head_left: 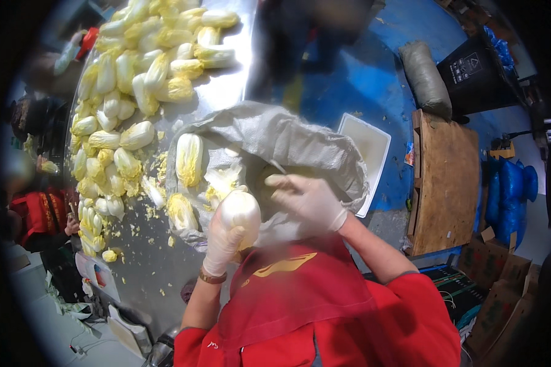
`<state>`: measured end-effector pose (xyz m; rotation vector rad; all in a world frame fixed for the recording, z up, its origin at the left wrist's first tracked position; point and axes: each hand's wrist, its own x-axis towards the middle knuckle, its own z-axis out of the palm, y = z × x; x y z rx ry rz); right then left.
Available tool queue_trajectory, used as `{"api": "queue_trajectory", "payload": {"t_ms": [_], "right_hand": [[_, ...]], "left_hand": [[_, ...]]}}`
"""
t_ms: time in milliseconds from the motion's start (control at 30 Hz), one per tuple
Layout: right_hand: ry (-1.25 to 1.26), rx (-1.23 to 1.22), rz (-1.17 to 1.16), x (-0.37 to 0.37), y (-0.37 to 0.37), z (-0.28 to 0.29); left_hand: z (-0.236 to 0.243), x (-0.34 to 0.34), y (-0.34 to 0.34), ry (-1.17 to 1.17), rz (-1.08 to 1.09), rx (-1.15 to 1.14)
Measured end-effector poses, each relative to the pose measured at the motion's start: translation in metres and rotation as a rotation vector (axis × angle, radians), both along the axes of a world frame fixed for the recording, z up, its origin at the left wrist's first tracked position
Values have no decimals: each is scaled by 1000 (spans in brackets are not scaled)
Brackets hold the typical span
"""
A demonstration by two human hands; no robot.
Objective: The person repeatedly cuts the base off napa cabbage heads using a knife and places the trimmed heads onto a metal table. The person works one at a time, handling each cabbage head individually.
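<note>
A napa cabbage (241,207) is gripped in my gloved left hand (221,246), its white rounded base facing up. My right hand (310,200), also gloved, reaches over the dark opening of a grey woven sack (291,137). Its fingers point left, a little apart and slightly blurred, and I see nothing held in them. Just left of the held cabbage, another cabbage (188,160) and a yellowish one (181,211) lie on the sack's edge. Loose pale leaves (222,181) sit beside them.
A steel table (150,244) carries a big pile of cabbages (119,122) and scattered leaf scraps. Right of the sack stand a white tray (373,144) and a wooden pallet (450,183). A full sack (425,79) leans by a black bin (480,76). Co-workers (40,217) are at the left.
</note>
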<state>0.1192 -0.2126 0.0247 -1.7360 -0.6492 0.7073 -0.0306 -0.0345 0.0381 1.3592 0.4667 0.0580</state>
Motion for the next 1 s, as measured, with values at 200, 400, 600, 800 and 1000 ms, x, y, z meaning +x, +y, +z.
{"api": "queue_trajectory", "payload": {"t_ms": [200,400,600,800,1000], "right_hand": [[-6,20,-31,-20,26,12],[192,-48,-226,-23,34,7],[-9,-197,-377,16,19,-19],[254,-23,73,2,29,10],[312,69,-181,-15,42,-16]], "left_hand": [[4,21,-22,-37,126,77],[-32,4,-19,-112,301,-31],[-30,2,10,-249,347,-624],[-27,11,-6,-173,305,-525],[-33,22,-12,-100,275,-90]]}}
